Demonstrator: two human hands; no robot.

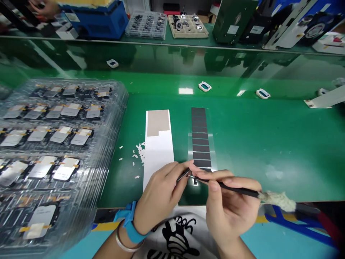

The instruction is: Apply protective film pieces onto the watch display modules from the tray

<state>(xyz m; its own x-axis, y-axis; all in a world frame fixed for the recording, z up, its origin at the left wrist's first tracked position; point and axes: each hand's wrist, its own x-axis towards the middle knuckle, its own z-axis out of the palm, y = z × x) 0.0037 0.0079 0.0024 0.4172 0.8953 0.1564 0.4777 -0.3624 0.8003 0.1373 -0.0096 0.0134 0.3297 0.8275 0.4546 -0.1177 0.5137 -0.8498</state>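
My left hand [159, 190], with a blue band at the wrist, pinches a small, dark, flat part [183, 175] between thumb and fingers. My right hand [233, 207] grips a slim black tool [238, 190] like a pen; pale fuzzy material wraps its back end. The tool's tip is at the fingertips of my left hand, close to the part; whether it touches cannot be made out. Just beyond lies a clear strip with black rectangles [201, 148]. A white backing sheet [159, 154] with beige stickers at its top lies left of that, partly under my left hand.
Stacked clear trays [107, 144] of watch-like modules fill the left. White scraps [140, 151] lie beside the sheet. Small white-framed parts [205, 86] sit farther back on the green table. A shelf holds a blue bin [97, 21], part trays [147, 24] and a green box [234, 21].
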